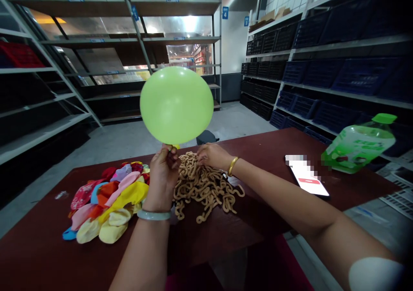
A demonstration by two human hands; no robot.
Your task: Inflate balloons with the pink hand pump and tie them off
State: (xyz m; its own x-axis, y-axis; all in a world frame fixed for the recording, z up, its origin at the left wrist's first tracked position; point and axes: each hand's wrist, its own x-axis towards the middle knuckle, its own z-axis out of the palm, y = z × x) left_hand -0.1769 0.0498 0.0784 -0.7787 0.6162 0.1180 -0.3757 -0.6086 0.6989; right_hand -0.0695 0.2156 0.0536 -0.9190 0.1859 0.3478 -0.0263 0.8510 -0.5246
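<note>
Pinching the neck of an inflated green balloon [176,105], left hand [163,174] holds it up over the table [38,248].
Left fingers clenched on the neck just under the balloon; right hand [211,155] rests loosely curled on a tan chain pile [203,187], its grasp unclear. Looks like the fastening step: the neck likely needs feeding to a chain link without letting air slip. Flat balloons [106,205] heaped left, phone [308,179] and green pouch [358,147] right. Dark red tabletop; warehouse shelving [322,67] around, blue crates stacked.

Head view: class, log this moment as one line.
left hand: pinches balloon neck | right hand: on rope | table: flat balloons, phone, bottle
</note>
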